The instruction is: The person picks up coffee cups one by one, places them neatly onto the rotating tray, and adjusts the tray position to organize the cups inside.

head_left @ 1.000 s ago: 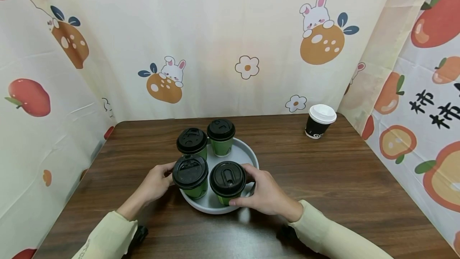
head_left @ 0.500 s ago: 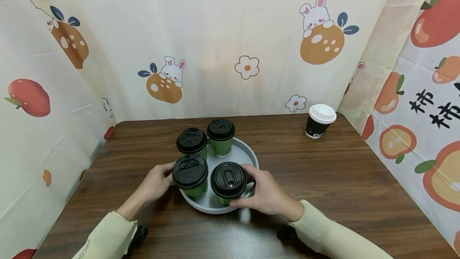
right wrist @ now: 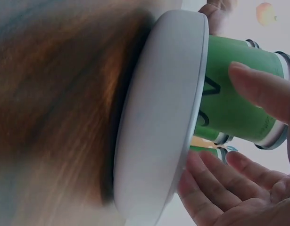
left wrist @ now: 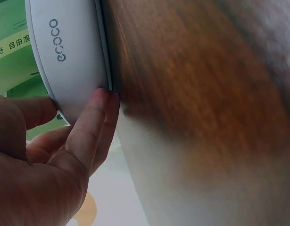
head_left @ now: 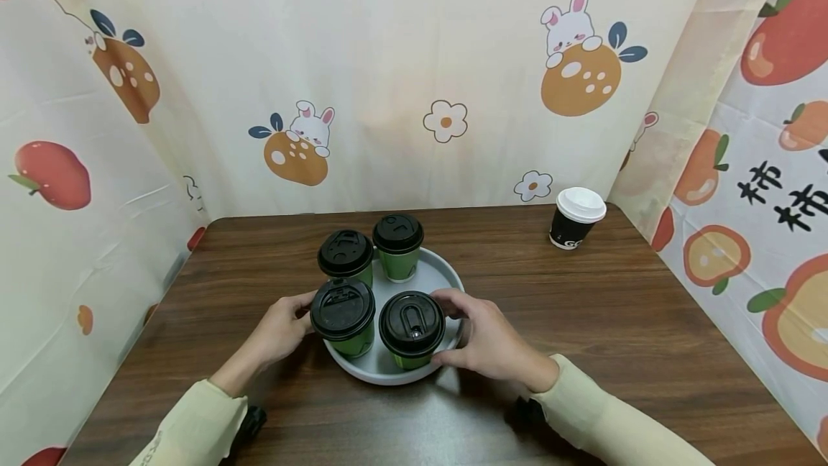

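Observation:
A round grey tray [head_left: 432,276] on a brown wooden table [head_left: 582,322] carries several green cups with black lids. My left hand [head_left: 284,326] holds the tray's left rim; in the left wrist view its fingers [left wrist: 95,122] lie on the tray's outer wall [left wrist: 69,56], with the thumb on the inner side by a green cup [left wrist: 12,47]. My right hand [head_left: 481,340] curves loosely round the tray's right side, beside the front right cup [head_left: 411,323]. In the right wrist view its fingers [right wrist: 215,179] are nearly straight at the tray's rim [right wrist: 159,122], and the thumb hovers near the cup [right wrist: 234,103].
A black cup with a white lid [head_left: 576,218] stands alone at the table's back right. Printed cloth walls [head_left: 414,92] close off the back and both sides. Both sleeves are pale yellow-green.
My right hand has let go of the front right cup and shifted right and back toward the tray's rim. The left hand and the tray have stayed put.

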Available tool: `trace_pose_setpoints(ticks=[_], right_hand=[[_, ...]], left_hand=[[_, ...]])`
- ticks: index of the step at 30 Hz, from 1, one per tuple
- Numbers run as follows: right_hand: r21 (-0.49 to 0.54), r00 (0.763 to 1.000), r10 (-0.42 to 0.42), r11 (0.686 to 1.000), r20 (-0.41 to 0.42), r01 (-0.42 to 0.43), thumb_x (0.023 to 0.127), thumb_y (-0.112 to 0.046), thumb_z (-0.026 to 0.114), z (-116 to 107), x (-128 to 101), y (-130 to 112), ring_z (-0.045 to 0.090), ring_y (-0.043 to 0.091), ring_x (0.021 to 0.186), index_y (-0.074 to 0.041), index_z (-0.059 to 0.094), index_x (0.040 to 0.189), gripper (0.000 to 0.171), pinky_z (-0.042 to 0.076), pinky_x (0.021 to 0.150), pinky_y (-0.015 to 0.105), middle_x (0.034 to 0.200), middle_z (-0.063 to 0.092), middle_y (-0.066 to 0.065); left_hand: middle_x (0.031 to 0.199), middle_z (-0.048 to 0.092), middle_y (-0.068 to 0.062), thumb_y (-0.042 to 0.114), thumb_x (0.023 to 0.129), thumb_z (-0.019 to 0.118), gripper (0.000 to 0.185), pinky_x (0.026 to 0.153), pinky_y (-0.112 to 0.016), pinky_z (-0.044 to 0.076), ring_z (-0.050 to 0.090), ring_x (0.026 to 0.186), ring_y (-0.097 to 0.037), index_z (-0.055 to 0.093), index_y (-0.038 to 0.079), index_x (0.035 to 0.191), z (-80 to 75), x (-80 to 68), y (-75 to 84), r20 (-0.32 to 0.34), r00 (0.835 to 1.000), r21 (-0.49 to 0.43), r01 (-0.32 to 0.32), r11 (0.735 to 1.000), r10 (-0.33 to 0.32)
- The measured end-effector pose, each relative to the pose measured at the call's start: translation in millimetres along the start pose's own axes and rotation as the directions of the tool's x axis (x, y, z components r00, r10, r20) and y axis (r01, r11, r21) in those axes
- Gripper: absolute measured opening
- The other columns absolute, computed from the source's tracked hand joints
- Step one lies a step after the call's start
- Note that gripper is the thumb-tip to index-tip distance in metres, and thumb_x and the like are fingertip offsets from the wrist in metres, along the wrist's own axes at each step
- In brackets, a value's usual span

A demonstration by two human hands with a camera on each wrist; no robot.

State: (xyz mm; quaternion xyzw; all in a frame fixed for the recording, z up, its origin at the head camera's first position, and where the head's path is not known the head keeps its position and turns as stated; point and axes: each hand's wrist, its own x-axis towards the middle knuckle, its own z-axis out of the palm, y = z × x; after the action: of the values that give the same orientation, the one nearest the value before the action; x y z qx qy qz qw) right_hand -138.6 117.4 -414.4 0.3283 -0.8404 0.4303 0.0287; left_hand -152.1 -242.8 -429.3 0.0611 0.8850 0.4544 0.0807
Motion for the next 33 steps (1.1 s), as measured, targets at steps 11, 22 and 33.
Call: trace_pose_setpoints(ticks=[11,22,33], right_hand=[[-0.027,0.997,0.067,0.997,-0.032,-0.068,0.072,-0.006,0.094,-13.8,-0.1,1.5,0.068,0.02,0.11,-0.015,0.061,0.134,0.071,0.053,0.096,0.041,0.128,0.069,0.002],[-0.032,0.994,0.054,0.998,-0.097,-0.057,0.074,-0.002,0.091,-18.1,0.3,3.6,0.071,0.028,0.105,-0.012,0.064,0.127,0.061,0.055,0.093,0.041,0.119,0.072,0.002],[-0.022,0.98,0.118,0.992,-0.158,-0.123,0.081,-0.006,0.087,-24.1,10.5,14.7,0.07,0.03,0.102,-0.012,0.065,0.123,0.048,0.056,0.089,0.046,0.115,0.072,0.002]], left_hand=[[0.135,0.063,-0.023,0.011,0.106,0.058,0.046,0.082,-0.029,0.056,0.065,0.112,-0.026,0.05,-0.002,0.149,0.3,-0.1,0.2,0.0,1.0,0.0,-0.003,1.0,0.003],[0.133,0.064,-0.022,0.01,0.106,0.058,0.045,0.08,-0.028,0.055,0.065,0.109,-0.024,0.051,-0.002,0.148,0.1,1.2,0.5,-0.007,1.0,0.005,-0.001,1.0,0.001],[0.13,0.066,-0.021,0.01,0.106,0.057,0.044,0.08,-0.028,0.056,0.066,0.107,-0.022,0.052,-0.003,0.147,0.0,-0.3,2.7,-0.003,1.0,-0.011,-0.011,1.0,0.011]])
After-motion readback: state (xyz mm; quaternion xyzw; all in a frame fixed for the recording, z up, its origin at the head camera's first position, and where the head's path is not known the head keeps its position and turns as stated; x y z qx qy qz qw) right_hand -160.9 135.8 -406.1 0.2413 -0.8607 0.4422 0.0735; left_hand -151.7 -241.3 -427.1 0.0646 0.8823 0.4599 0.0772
